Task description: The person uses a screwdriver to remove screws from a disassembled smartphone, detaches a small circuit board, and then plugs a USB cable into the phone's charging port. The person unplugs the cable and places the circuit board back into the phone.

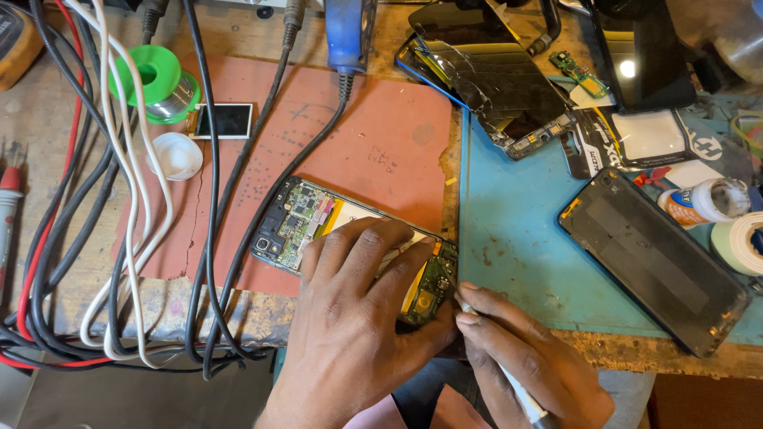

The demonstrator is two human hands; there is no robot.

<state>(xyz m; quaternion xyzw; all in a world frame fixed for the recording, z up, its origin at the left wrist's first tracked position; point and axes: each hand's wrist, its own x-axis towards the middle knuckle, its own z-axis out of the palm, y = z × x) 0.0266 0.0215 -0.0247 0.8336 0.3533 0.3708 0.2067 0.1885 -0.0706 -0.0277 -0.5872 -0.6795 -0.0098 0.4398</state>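
An opened phone lies back-up on a reddish mat, its green circuit boards and yellow battery exposed. My left hand lies flat over the phone's middle, fingers spread and pressing it down. My right hand grips a thin white-handled tool like a pen. The tool's tip touches the small board at the phone's lower right end.
Thick black, white and red cables run down the left side. A green solder spool, a white cap, a cracked screen, a dark phone back cover on a blue mat, a glue tube and a tape roll lie around.
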